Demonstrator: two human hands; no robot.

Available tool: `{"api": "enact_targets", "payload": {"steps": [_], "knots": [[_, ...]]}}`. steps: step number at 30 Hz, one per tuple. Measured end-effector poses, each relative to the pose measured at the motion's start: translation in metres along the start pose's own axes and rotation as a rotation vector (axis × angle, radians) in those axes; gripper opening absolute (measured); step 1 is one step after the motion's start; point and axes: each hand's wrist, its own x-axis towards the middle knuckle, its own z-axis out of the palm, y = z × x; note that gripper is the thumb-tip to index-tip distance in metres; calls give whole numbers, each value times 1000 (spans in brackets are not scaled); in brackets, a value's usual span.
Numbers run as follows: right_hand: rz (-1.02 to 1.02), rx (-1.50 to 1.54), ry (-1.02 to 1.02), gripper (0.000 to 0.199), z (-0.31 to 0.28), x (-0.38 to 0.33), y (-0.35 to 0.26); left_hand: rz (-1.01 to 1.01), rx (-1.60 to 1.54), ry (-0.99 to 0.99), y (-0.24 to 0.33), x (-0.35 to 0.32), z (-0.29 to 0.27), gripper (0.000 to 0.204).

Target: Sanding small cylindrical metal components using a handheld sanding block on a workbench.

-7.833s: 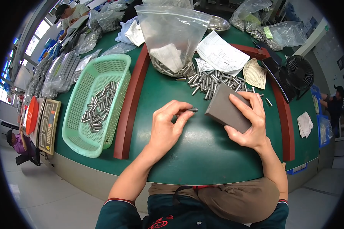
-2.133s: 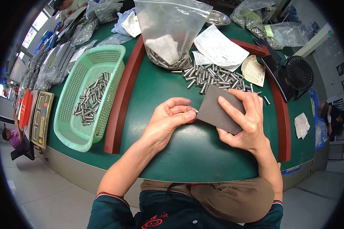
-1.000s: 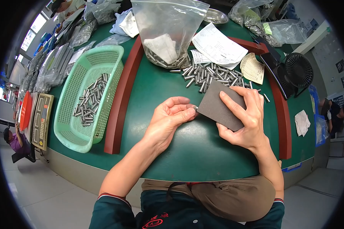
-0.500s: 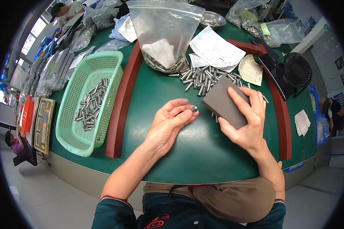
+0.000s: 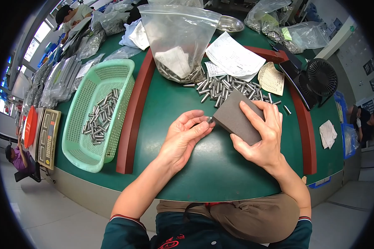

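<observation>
Surface: green table [image 5: 187, 174] — red-brown rim.
Left: mint basket [image 5: 112, 79].
Centre: loose metal pins [image 5: 224, 88], clear bag [image 5: 178, 41].
Right: papers [image 5: 232, 58], black fan [image 5: 320, 79].

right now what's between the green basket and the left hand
In the head view, a dark red raised strip runs between the green basket and the left hand, then bare green tabletop.
</observation>
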Motion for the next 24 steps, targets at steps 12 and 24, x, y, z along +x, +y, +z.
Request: {"api": "enact_targets", "payload": {"steps": [12,24], "knots": [[-83,-76,70,66,3,1,-8,54,78,61,-2,-2,5,48],[-80,-103,112,65,7,1,-9,20,82,13,0,-2,11,60]]}}
